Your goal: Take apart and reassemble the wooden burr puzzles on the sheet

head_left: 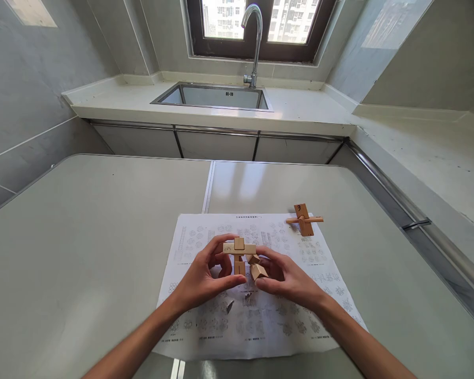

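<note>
Over the printed sheet (205,337) my two hands hold pale wooden puzzle pieces close together. My left hand (209,271) grips several crossed wooden puzzle pieces (239,248), thumb at the lower end and fingers behind. Just to the right, my right hand (286,275) pinches a notched wooden puzzle piece (258,271) between thumb and fingers. It sits right beside the crossed pieces; whether they interlock I cannot tell. Farther back, at the sheet's upper right corner, lies a darker pair of crossed wooden pieces (304,220), one flat and one a rod.
The sheet carries small diagrams and has torn spots near its middle. It lies on a grey folding table (102,237) with a seam down the middle. Beyond stand a white counter (300,108), a sink (217,96) and a faucet (256,47) below a window.
</note>
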`<state>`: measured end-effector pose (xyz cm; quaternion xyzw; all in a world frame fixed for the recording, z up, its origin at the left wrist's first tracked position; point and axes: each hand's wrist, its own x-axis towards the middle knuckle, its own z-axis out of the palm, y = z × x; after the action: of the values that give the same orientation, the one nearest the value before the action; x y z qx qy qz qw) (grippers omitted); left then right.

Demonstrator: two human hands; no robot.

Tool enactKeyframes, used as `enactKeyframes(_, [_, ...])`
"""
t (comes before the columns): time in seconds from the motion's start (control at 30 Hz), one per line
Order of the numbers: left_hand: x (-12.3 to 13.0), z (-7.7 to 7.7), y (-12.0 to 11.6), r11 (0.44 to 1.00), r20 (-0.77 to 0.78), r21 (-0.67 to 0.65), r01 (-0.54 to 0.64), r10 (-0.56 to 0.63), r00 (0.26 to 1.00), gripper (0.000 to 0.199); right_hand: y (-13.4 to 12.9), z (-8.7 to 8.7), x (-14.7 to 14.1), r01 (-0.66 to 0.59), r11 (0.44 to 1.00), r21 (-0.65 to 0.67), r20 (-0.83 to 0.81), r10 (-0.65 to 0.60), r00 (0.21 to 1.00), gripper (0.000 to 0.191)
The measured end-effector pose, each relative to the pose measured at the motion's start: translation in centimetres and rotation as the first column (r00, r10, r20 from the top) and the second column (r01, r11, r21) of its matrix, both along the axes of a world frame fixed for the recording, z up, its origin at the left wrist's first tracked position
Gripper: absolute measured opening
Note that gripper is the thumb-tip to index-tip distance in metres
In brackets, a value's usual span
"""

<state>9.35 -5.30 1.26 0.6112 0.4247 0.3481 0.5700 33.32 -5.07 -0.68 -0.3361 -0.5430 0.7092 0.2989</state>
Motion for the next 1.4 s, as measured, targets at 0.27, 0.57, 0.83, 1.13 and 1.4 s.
enactKeyframes(0.27, [-0.1, 0.0, -0.2, 0.993, -0.050, 0.098, 0.072, -0.068, 0.996, 0.068, 0.1, 0.7, 0.0, -0.041, 0.997, -0.070, -0.031, 0.039, 0.999, 0.057])
enactKeyframes(0.57, [0.1, -1.0, -0.7, 0.979, -0.140, 0.132, 0.158, -0.139, 0.980, 0.071, 0.0, 0.6, -0.1, -0.057, 0.997, -0.044, 0.001, 0.057, 0.998, 0.056])
enactKeyframes(0.83, [0.5, -1.9, -0.9, 0.949, -0.201, 0.238, 0.207, -0.160, 0.966, 0.074, -0.3, 0.4, -0.1, -0.087, 0.996, 0.023, 0.062, 0.085, 0.994, 0.051])
enactKeyframes(1.13, [0.7, -1.1, -0.6, 0.936, -0.139, 0.299, 0.186, -0.150, 0.979, 0.065, -0.4, 1.0, -0.1, -0.092, 0.984, 0.150, 0.113, 0.076, 0.991, 0.067])
enactKeyframes(1.4, [0.4, -0.8, -0.5, 0.981, -0.083, 0.169, 0.096, -0.083, 0.993, 0.071, -0.7, 0.1, 0.3, -0.042, 0.849, 0.526, 0.313, -0.148, 0.938, 0.043])
